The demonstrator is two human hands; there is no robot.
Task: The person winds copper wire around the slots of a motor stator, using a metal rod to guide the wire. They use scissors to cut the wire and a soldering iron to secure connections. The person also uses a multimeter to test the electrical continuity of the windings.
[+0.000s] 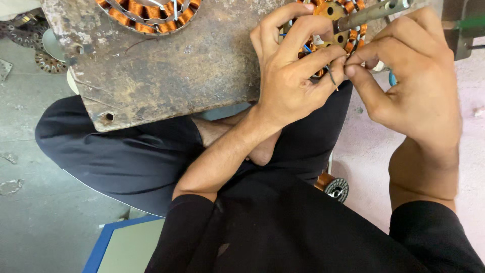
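My left hand (293, 71) and my right hand (409, 76) meet fingertip to fingertip at the top of the view. Between them they pinch a thin dark wire (332, 78) that hangs down a little. Just behind the fingers lies a round stator (337, 30) wound with copper-orange coils, partly hidden by my left hand. A grey metal rod (371, 12) crosses over the stator toward the upper right. A blue wire end (392, 79) shows beside my right thumb.
A worn, rusty metal work plate (166, 71) rests over my lap, with a second copper-wound stator (149, 12) at its top edge. A small copper-wire spool (333, 186) lies by my leg. Metal stator laminations (48, 60) lie on the concrete floor at left. A blue-edged board (118, 245) sits bottom left.
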